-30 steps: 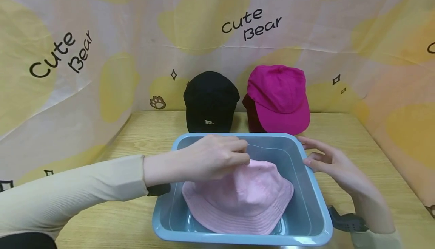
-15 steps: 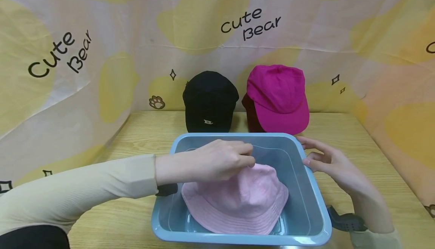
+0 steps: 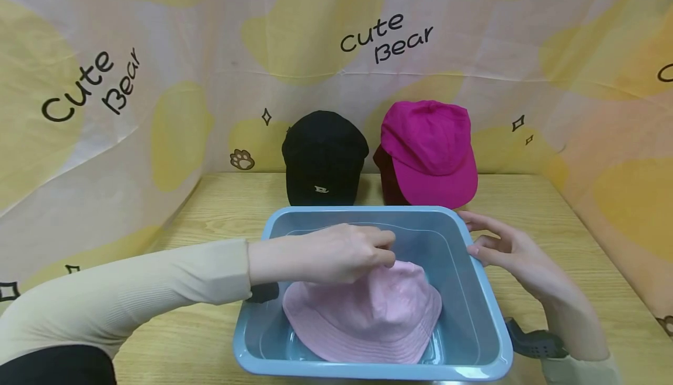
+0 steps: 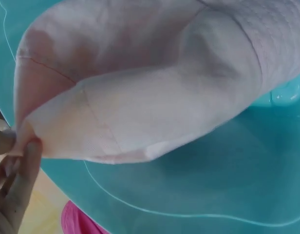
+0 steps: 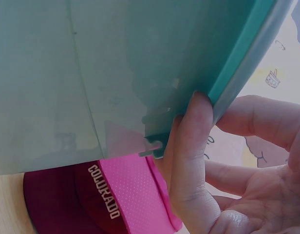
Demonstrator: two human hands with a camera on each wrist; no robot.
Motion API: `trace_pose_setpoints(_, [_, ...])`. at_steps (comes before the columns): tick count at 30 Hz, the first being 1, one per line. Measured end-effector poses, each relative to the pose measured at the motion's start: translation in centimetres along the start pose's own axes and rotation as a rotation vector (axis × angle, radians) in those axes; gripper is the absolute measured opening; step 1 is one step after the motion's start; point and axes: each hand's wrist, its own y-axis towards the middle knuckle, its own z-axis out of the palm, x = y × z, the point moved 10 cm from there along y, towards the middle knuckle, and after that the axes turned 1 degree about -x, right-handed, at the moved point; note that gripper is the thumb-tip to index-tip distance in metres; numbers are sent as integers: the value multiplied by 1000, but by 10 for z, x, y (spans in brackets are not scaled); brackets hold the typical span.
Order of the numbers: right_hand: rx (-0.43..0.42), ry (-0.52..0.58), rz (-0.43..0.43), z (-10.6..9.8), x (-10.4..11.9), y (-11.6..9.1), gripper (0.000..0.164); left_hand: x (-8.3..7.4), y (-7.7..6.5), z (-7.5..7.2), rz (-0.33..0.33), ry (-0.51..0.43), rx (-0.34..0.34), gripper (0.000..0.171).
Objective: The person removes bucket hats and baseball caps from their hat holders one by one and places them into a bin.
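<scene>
The pink bucket hat [image 3: 368,321] lies inside the blue basin [image 3: 368,368], its crown pinched by the closed fingertips of the left hand [image 3: 342,253], apparently for control from above; the basin's rim is gripped by the curled right hand [image 3: 517,253], presumably for steadiness. Any backward slide would be obstructed by the black cap [image 3: 325,157] and magenta cap [image 3: 428,139] beyond (a maroon cap [image 3: 390,177] is partly hidden).

A pink bucket hat [image 3: 368,321], pinched and creased, is brim-down; a blue basin [image 3: 368,368] surrounds it.
</scene>
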Motion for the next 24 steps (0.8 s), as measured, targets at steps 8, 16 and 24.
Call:
trace_pose_setpoints(8, [2,2,-7,2,3,-2,53,-3,1,11,-1,-33,84,19])
trace_pose_setpoints(16, [-14,-13,6,2,3,-3,53,-1,3,28,22,-38,173,18])
trace_pose_setpoints(24, [-18,-18,4,3,4,-2,53,5,3,44,-6,-32,271,16])
